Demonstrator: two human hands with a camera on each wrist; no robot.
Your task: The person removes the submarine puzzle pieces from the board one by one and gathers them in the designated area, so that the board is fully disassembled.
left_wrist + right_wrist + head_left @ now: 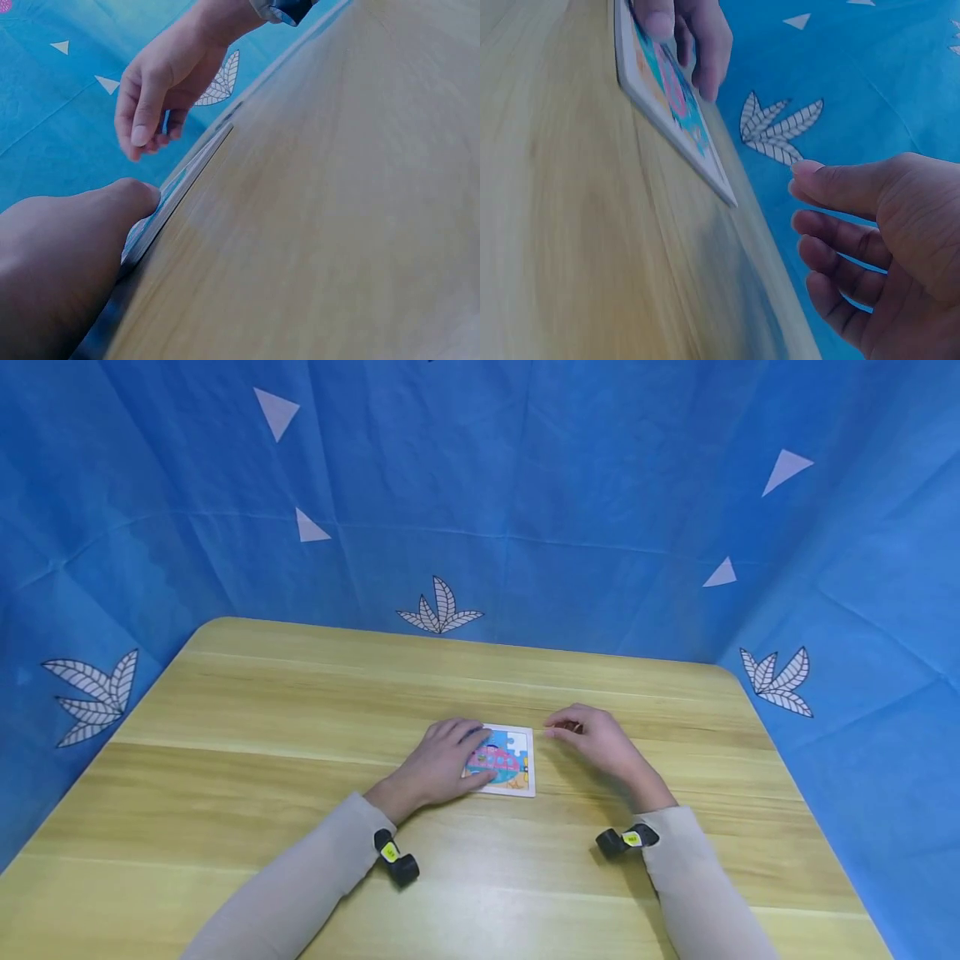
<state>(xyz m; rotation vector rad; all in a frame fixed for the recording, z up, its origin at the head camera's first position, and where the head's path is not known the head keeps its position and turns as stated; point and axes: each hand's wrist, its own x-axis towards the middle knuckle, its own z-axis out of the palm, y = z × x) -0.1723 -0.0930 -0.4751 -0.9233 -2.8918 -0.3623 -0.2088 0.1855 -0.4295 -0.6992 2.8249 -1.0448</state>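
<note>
A small jigsaw puzzle (519,783) with a white frame lies flat on the table. Its picture shows a pink shape on blue, and a bare white piece-shaped patch is visible at its upper right. My left hand (442,762) rests on the puzzle's left side, fingers and thumb spread over it. Just right of the puzzle, my right hand (596,739) hovers above the table. In the right wrist view that hand's fingers (840,247) are loosely bent, thumb near the index finger, and I see nothing between them.
The wooden table (300,710) has a rounded far edge. Behind it and at both sides hangs a blue cloth (600,485) with white triangles and leaf prints. A black wrist camera (397,860) sits on the left sleeve, another camera (626,840) on the right.
</note>
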